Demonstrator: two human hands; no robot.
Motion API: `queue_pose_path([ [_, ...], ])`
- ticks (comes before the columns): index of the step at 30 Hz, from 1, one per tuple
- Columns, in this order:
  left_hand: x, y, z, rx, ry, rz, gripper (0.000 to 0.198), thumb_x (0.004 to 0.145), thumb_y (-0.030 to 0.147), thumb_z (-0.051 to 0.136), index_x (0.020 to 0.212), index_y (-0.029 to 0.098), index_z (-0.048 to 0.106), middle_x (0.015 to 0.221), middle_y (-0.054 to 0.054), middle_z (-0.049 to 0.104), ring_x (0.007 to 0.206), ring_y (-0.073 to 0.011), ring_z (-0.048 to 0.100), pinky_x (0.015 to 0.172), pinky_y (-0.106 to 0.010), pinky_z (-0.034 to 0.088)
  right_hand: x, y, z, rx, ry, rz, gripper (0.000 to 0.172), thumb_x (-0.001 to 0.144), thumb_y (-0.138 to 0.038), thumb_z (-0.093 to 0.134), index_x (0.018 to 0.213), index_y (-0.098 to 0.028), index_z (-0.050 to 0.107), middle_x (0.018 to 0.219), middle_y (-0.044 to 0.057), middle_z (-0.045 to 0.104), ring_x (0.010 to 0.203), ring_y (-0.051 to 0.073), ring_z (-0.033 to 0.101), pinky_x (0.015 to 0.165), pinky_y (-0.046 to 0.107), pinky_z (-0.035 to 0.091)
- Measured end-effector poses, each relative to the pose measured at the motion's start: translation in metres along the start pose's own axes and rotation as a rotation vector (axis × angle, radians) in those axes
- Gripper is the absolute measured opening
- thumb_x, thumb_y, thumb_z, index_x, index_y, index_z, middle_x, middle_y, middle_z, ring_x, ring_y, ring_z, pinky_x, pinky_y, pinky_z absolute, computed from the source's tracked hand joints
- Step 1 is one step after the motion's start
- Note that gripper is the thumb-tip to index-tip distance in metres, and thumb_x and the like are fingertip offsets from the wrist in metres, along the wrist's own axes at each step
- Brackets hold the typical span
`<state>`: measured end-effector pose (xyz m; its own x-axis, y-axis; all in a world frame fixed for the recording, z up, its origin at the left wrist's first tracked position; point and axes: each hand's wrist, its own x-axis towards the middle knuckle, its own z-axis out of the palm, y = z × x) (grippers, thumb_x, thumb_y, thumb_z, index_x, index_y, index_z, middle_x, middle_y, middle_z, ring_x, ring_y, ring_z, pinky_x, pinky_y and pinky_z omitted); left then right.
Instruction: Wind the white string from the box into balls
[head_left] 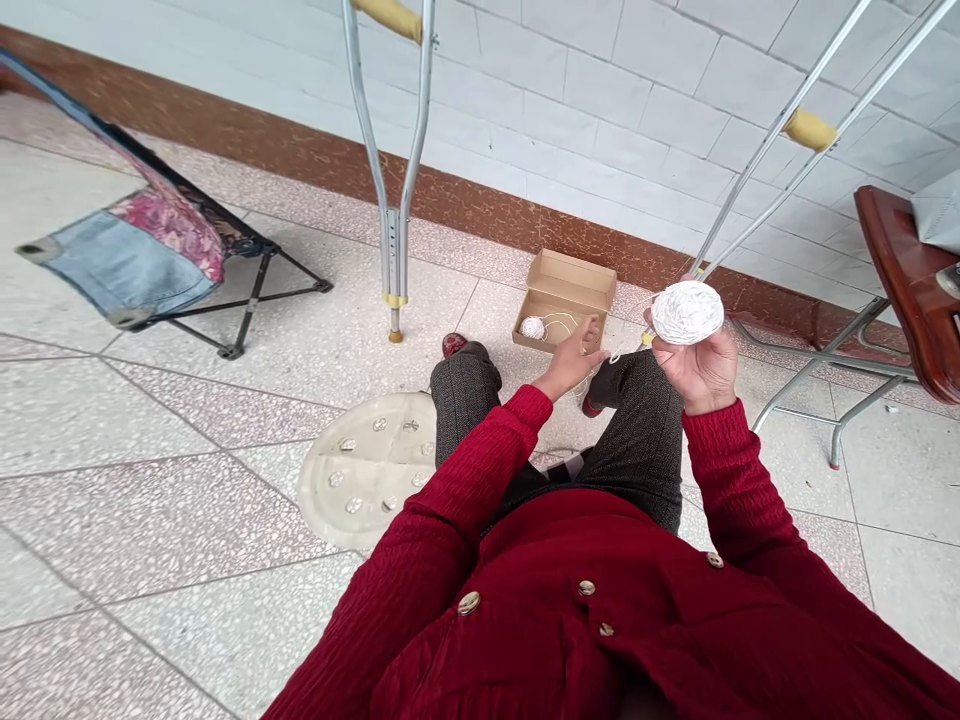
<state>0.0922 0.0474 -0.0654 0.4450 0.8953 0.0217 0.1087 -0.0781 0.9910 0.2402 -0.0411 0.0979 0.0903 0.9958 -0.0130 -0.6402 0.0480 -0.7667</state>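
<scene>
My right hand (697, 375) is closed around a large ball of white yarn (688, 312), held up above my right knee. My left hand (574, 362) hovers in front of an open cardboard box (536, 342), its thumb stretched out and apart from the fingers. A loose white strand shows near the thumb tip; whether it touches the hand I cannot tell. Inside the box lies a smaller ball of white yarn (533, 328), with strands running from it towards my left hand. Part of the box is hidden behind that hand.
A crutch (394, 235) stands upright near the wall, and another crutch (772, 190) leans at the right. A folding chair (142, 260) is at the left. A round mat (360, 480) lies beside my leg. A brown table (900, 290) with metal legs stands at the right.
</scene>
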Motion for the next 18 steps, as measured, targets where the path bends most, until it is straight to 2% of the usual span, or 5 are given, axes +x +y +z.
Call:
queue_pose_path([
  [3,0.0,-0.001,-0.001,-0.088,-0.085,-0.036,0.072,0.078,0.024,0.074,0.146,0.017,0.05,0.132,-0.012,0.064,0.118,-0.0244,0.06,0.107,-0.04,0.044,0.0,-0.001,0.003,0.008,-0.019,-0.002,0.056,0.062,-0.03,0.081,0.116,-0.034,0.067,0.127,0.001,0.068,0.122,0.023,0.058,0.063,0.024,0.061],
  [6,-0.013,0.005,-0.004,-0.2,-0.328,-0.09,0.041,0.087,0.038,0.065,0.121,0.015,0.07,0.114,-0.011,0.074,0.112,-0.0247,0.064,0.109,-0.042,0.042,0.0,-0.005,0.002,0.012,-0.02,-0.017,0.057,0.061,-0.03,0.082,0.115,-0.034,0.067,0.127,0.0,0.068,0.12,0.021,0.059,0.062,0.022,0.06],
  [8,-0.026,0.011,-0.01,-0.255,-0.402,-0.097,0.036,0.091,0.045,0.061,0.104,0.015,0.076,0.102,-0.01,0.077,0.11,-0.0244,0.065,0.111,-0.043,0.039,0.001,-0.008,-0.001,0.019,-0.01,-0.035,0.055,0.061,-0.028,0.082,0.114,-0.034,0.068,0.127,0.0,0.067,0.116,0.021,0.06,0.06,0.021,0.059],
  [13,-0.057,0.02,-0.037,-0.286,-0.405,-0.072,0.029,0.089,0.041,0.063,0.095,0.017,0.078,0.108,-0.008,0.076,0.109,-0.022,0.066,0.109,-0.038,0.04,0.006,-0.018,-0.017,0.044,0.041,-0.108,0.049,0.064,-0.026,0.079,0.111,-0.035,0.067,0.129,-0.001,0.066,0.113,0.02,0.06,0.053,0.018,0.054],
  [18,-0.071,0.022,-0.069,-0.085,-0.295,-0.105,0.026,0.083,0.043,0.07,0.074,0.02,0.076,0.085,-0.006,0.076,0.089,-0.0228,0.069,0.094,-0.036,0.049,0.012,-0.028,-0.036,0.078,0.106,-0.154,0.044,0.066,-0.026,0.077,0.108,-0.033,0.066,0.128,0.001,0.066,0.113,0.022,0.062,0.054,0.02,0.055],
])
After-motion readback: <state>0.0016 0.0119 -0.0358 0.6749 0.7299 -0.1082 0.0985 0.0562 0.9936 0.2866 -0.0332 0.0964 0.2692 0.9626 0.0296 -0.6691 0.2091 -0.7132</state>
